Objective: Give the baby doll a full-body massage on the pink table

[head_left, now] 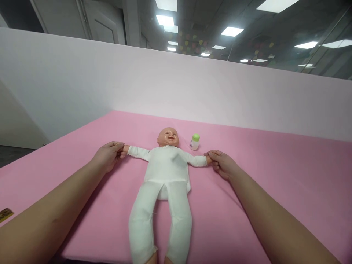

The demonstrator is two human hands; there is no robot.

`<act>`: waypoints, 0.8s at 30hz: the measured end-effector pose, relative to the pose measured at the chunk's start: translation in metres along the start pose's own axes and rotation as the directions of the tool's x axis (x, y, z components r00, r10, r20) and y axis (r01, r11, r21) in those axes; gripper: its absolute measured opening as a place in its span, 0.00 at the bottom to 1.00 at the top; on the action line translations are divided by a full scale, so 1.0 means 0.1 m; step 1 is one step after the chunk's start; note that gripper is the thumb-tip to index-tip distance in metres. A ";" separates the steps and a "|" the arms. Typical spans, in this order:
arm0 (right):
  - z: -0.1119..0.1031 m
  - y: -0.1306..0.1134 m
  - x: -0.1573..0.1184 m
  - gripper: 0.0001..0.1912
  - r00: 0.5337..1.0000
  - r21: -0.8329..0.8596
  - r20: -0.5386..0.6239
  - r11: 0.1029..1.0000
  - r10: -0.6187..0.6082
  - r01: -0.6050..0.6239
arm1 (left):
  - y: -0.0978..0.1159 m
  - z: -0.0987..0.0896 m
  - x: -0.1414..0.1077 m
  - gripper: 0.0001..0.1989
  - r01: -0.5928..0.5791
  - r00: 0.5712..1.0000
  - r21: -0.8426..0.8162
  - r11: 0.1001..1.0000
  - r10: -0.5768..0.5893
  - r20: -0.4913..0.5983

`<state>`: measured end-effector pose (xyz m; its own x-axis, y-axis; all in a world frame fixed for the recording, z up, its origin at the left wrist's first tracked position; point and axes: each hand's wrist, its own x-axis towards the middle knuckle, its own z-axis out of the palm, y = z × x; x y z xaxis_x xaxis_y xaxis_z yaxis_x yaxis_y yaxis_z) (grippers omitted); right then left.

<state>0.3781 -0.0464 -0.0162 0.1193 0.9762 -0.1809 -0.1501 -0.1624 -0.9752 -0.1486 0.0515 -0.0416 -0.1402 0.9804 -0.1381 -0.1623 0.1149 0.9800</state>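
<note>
Baby doll with hard plastic head and white cloth body (pixel 168 167), face up on pink table (pixel 231 220), arms spread, head toward white wall (pixel 192 88). Left hand (pixel 108 156) pinches one small doll hand, right hand (pixel 222 163) grips the other. Small clear bottle with green cap (pixel 195 142) upright near head, between head and right hand. Risks, my judgement: uneven pull could twist or drag doll; thin grip could slip, arm drops; wide swing of right hand might tip bottle.
</note>
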 end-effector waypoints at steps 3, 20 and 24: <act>0.04 0.01 0.01 0.12 0.998 -0.039 -0.067 0.999 0.001 -0.004 | -0.02 -0.01 0.04 0.21 0.004 1.000 0.000 1.000 -0.004 -0.012; -0.15 -0.01 0.02 0.15 0.977 0.063 0.208 0.996 0.052 -0.067 | -0.02 -0.05 0.05 0.24 0.035 0.999 -0.037 0.999 -0.034 0.034; -0.14 0.00 0.00 0.16 0.970 -0.033 0.239 0.999 0.045 -0.038 | -0.03 -0.05 0.03 0.24 -0.002 0.999 -0.002 1.000 0.002 0.037</act>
<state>0.3914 -0.0487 -0.0179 -0.1252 0.9739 -0.1891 -0.1217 -0.2043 -0.9713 -0.1535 0.0535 -0.0455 -0.1044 0.9859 -0.1310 -0.1639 0.1129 0.9800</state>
